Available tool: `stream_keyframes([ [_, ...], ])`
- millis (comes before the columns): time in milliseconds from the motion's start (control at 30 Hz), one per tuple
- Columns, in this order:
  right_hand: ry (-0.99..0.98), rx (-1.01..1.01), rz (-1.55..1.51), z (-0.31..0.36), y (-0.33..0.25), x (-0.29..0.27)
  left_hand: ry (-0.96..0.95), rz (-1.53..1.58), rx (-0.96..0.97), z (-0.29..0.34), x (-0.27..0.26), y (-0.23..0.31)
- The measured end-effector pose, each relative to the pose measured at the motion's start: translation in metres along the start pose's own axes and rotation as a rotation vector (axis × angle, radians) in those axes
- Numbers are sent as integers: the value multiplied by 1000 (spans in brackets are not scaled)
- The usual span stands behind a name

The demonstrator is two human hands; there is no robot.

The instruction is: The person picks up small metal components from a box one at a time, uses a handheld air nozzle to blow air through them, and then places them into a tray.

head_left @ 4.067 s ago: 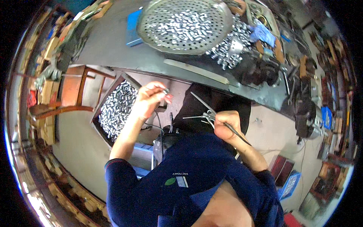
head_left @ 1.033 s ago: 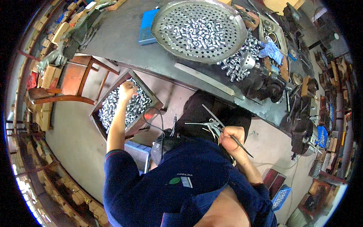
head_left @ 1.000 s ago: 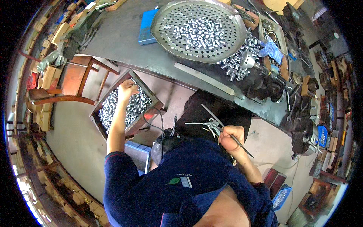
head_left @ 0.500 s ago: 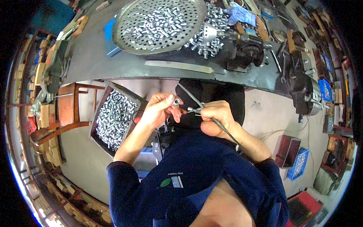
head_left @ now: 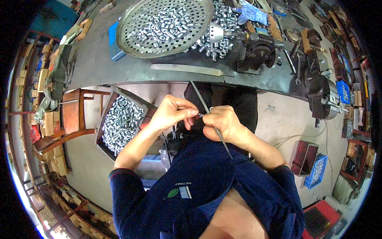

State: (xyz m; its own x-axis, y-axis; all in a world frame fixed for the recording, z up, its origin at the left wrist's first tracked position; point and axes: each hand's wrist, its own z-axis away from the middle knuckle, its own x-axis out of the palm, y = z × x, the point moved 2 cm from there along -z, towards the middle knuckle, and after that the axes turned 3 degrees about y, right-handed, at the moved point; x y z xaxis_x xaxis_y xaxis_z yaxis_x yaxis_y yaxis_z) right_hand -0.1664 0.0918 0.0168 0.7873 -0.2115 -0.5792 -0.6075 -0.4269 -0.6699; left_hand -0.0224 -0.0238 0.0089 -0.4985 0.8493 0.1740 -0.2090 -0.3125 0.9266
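My left hand [head_left: 175, 113] is closed in a pinch, its fingertips meeting my right hand in front of my body. The small metal sleeve it holds is mostly hidden by the fingers now. My right hand [head_left: 223, 123] is wrapped round a long thin grey file [head_left: 201, 96], which slants from the bench edge down toward my shirt. A short metal tip [head_left: 200, 115] pokes out from the right fist toward the left fingertips; whether it sits inside the sleeve cannot be made out.
A round perforated tray [head_left: 123, 38] heaped with metal sleeves stands on the bench [head_left: 95, 67]. More loose sleeves [head_left: 227, 18] lie beside it, near a small geared machine [head_left: 260, 51] and a blue glove [head_left: 252, 14]. A sleeve-filled box [head_left: 107, 137] is at lower left; a metal strip [head_left: 185, 69] lies along the bench front.
My hands have come together: the left turned and moved right, hiding the sleeve that showed between its fingers, against the metal tip. The file has swung steeper in my right hand.
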Motion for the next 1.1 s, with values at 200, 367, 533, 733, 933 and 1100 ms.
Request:
stream_keyframes([
  [200, 60, 188, -326, 1, 15, 0, 16, 3, 88, -9, 6, 5],
  [367, 162, 30, -107, -6, 12, -3, -7, 174, 152, -11, 1, -4],
  [533, 216, -13, 25, -9, 9, 3, 7, 197, 128, -13, 5, -10],
  [733, 196, 681, -1018, 8, 27, 18, 6, 74, 237, -12, 3, -4],
  [933, 142, 640, -697, 14, 24, 3, 11, -138, 329, -14, 9, 5],
  [1100, 154, 37, -138, 2, 18, -9, -18, 176, 122, -17, 13, -7],
])
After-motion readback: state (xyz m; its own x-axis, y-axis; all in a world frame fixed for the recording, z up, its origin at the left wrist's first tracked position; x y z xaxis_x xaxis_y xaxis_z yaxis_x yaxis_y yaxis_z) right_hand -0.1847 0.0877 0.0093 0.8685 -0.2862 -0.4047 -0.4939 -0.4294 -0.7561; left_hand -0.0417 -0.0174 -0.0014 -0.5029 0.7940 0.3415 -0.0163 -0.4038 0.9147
